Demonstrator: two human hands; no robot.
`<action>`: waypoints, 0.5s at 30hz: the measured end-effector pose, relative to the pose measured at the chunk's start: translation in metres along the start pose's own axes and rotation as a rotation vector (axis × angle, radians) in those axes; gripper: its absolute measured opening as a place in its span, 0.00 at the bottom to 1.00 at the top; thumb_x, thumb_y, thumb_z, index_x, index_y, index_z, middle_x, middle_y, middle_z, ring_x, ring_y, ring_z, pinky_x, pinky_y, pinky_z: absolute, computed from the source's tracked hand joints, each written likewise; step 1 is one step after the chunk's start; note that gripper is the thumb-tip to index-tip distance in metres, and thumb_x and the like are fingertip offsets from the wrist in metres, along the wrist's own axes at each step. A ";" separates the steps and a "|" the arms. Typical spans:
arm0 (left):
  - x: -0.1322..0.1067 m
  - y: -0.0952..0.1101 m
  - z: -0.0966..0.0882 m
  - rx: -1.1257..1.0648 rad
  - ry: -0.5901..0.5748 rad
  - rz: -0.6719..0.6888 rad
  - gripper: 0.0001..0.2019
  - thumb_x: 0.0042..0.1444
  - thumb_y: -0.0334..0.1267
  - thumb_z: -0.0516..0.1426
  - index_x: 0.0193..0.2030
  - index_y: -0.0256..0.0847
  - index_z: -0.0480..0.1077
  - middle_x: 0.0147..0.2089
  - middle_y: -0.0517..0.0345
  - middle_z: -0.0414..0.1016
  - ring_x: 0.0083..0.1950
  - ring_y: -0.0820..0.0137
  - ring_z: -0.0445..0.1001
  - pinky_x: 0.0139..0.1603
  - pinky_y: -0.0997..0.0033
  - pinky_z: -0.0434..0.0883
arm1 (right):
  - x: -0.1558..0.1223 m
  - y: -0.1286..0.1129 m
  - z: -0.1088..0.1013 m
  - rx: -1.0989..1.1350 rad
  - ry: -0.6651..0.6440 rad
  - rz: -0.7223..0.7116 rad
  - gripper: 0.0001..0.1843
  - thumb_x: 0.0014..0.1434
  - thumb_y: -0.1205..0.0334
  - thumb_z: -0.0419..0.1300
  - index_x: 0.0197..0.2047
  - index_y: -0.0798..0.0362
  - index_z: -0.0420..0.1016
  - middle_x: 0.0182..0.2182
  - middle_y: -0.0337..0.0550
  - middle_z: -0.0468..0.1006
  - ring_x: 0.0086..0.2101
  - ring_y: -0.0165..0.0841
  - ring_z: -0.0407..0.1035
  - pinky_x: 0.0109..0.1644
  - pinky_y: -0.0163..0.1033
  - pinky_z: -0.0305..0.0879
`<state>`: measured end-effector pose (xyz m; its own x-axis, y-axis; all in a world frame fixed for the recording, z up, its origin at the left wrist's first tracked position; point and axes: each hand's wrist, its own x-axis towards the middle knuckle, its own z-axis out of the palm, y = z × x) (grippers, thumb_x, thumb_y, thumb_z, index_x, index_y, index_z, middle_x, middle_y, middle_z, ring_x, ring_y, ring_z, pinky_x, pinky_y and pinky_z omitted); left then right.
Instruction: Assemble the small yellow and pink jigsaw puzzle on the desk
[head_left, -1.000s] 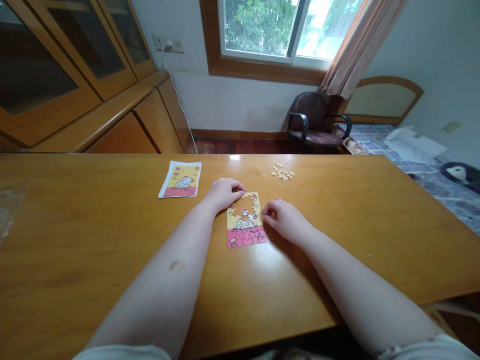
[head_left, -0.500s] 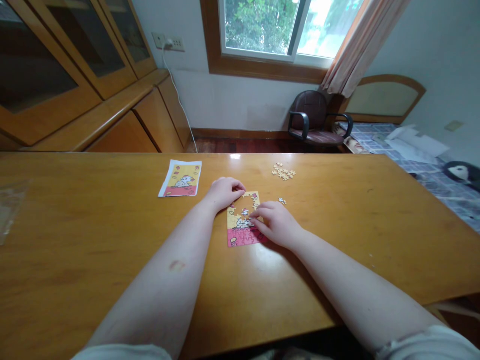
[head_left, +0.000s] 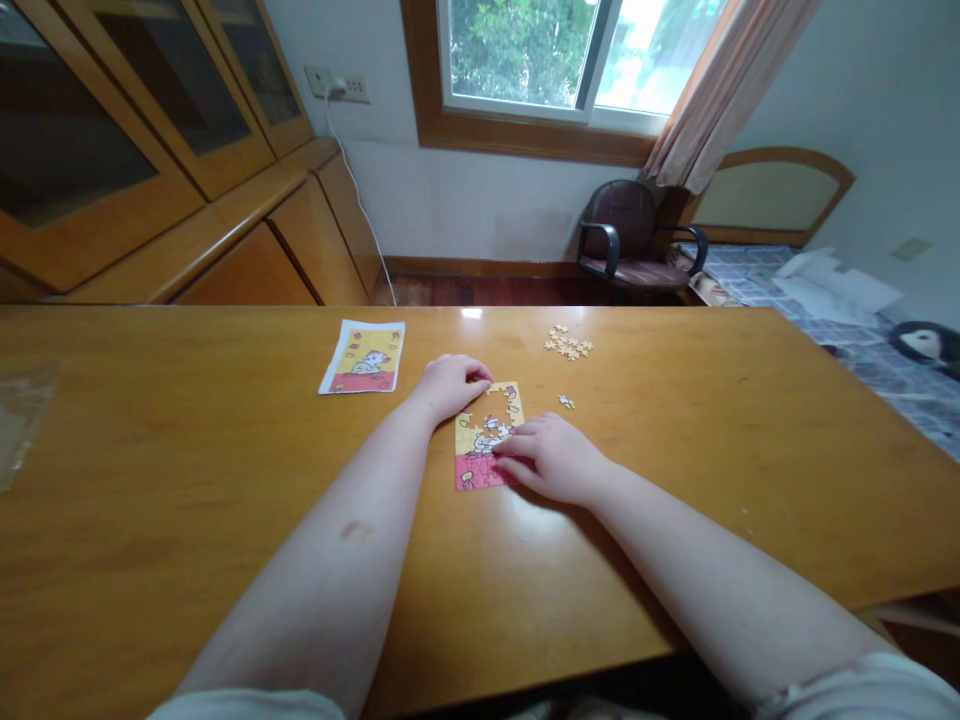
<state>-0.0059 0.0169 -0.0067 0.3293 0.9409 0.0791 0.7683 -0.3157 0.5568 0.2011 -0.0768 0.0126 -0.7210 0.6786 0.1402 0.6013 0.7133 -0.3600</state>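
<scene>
Left hand [head_left: 451, 386], fingers curled, apparently steadies the puzzle [head_left: 472, 467] on the table [head_left: 225, 470]; any pinch cannot be told. The picture [head_left: 367, 360] lies at far left, likely for reference. Right hand [head_left: 556, 462], thumb apart from fingers, is over the puzzle's near right, having been beside it 1 second earlier.

On the table [head_left: 690, 420], from the puzzle [head_left: 478, 445]: sheet [head_left: 364, 358] at ten o'clock, piece pile [head_left: 570, 347] at one, seemingly two loose pieces [head_left: 565, 401] at two.
</scene>
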 end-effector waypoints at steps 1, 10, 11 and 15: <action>0.000 0.000 0.000 -0.002 -0.001 0.000 0.08 0.53 0.40 0.58 0.35 0.46 0.79 0.40 0.58 0.81 0.42 0.64 0.75 0.43 0.67 0.70 | 0.000 0.000 0.000 -0.004 -0.001 0.003 0.14 0.65 0.54 0.57 0.44 0.50 0.81 0.34 0.44 0.81 0.34 0.34 0.72 0.42 0.39 0.59; 0.000 0.001 -0.001 0.000 -0.009 -0.005 0.08 0.54 0.40 0.58 0.36 0.46 0.79 0.40 0.58 0.81 0.43 0.65 0.75 0.43 0.67 0.70 | 0.001 -0.001 0.001 -0.027 -0.019 0.032 0.15 0.65 0.52 0.57 0.48 0.49 0.79 0.37 0.45 0.82 0.37 0.35 0.73 0.43 0.40 0.59; 0.000 0.001 -0.001 0.001 -0.009 -0.004 0.08 0.54 0.40 0.58 0.36 0.46 0.80 0.40 0.58 0.81 0.43 0.65 0.75 0.43 0.68 0.70 | 0.001 -0.001 0.001 -0.031 -0.022 0.035 0.16 0.65 0.51 0.57 0.48 0.49 0.79 0.37 0.45 0.82 0.37 0.36 0.73 0.43 0.41 0.59; 0.000 0.000 -0.001 0.009 -0.005 0.004 0.08 0.54 0.40 0.58 0.36 0.46 0.80 0.40 0.58 0.81 0.43 0.64 0.75 0.42 0.68 0.70 | 0.002 -0.001 0.001 -0.047 -0.035 0.043 0.16 0.66 0.51 0.56 0.49 0.49 0.79 0.38 0.45 0.82 0.37 0.36 0.74 0.43 0.41 0.58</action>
<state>-0.0060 0.0171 -0.0058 0.3350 0.9391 0.0769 0.7718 -0.3203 0.5493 0.1983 -0.0764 0.0123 -0.7056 0.7026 0.0926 0.6467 0.6918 -0.3212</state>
